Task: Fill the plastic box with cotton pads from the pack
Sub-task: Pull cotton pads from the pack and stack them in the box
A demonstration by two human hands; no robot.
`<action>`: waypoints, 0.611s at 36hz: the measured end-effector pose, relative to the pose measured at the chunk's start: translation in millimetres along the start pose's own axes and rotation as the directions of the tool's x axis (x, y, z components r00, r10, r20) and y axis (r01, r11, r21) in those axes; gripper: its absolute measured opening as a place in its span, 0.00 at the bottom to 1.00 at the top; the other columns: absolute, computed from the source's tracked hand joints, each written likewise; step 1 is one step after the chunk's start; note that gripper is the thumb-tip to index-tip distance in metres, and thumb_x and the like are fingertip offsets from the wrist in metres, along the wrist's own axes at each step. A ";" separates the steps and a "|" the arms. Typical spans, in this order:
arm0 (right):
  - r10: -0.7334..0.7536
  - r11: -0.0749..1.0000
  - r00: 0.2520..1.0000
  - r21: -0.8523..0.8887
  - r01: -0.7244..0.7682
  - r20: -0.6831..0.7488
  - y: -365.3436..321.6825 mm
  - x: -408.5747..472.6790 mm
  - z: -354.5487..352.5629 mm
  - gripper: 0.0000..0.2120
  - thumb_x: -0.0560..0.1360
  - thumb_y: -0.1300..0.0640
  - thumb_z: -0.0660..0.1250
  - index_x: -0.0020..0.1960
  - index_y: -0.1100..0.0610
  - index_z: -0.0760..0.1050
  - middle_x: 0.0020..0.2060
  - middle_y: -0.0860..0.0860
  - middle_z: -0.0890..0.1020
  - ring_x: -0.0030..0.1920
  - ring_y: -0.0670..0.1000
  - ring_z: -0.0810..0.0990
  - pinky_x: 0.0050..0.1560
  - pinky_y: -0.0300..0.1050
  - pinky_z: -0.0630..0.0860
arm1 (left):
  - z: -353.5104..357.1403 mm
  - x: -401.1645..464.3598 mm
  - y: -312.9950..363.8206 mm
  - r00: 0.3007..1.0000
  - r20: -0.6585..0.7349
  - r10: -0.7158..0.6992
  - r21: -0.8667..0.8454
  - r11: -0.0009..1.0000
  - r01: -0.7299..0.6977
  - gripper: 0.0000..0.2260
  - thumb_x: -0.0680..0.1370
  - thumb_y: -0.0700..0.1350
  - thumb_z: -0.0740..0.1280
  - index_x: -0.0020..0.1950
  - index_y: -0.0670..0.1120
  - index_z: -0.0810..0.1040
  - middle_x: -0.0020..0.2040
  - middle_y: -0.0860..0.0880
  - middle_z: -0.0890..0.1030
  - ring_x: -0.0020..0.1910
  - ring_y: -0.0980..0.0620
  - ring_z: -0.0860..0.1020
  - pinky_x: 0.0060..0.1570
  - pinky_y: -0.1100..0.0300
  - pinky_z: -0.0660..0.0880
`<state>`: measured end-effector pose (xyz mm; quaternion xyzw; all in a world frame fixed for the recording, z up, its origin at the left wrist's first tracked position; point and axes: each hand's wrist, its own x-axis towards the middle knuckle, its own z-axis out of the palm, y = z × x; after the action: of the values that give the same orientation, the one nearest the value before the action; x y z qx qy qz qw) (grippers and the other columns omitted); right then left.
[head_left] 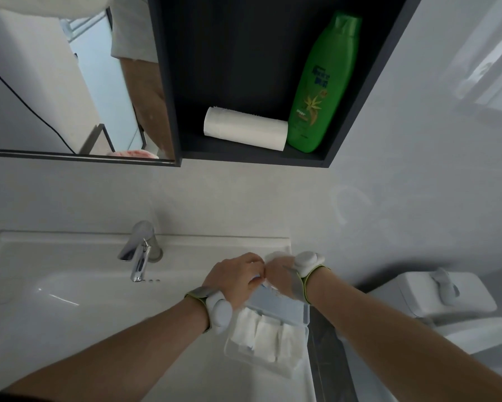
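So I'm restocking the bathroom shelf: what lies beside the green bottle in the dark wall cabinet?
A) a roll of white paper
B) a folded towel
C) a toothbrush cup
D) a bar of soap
A: a roll of white paper lies on its side left of the upright green bottle, touching it.

Hands hide the pack; box lid covers the far pads

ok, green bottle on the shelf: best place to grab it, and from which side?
Take the green bottle around its narrower upper body, below the cap, coming from the open front. It stands upright, the paper roll lies against its base on the left, and the shelf wall is close on the right.
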<state>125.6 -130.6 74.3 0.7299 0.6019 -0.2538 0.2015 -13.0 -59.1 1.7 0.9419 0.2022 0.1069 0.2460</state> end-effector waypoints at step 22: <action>0.274 0.725 0.869 0.682 0.094 -0.412 28.1 -10.1 16.6 0.04 0.75 0.55 0.63 0.46 0.49 0.77 0.41 0.48 0.81 0.42 0.50 0.77 0.40 0.38 0.71 | -1.1 2.9 2.5 0.996 0.027 -0.090 -0.003 0.996 0.090 0.06 0.81 0.53 0.62 0.55 0.55 0.77 0.59 0.60 0.74 0.45 0.51 0.79 0.43 0.57 0.75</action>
<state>149.6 -154.0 67.1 0.8205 0.4589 -0.2549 -0.2261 -9.9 -59.4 4.2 0.9326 0.2410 0.0836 0.2552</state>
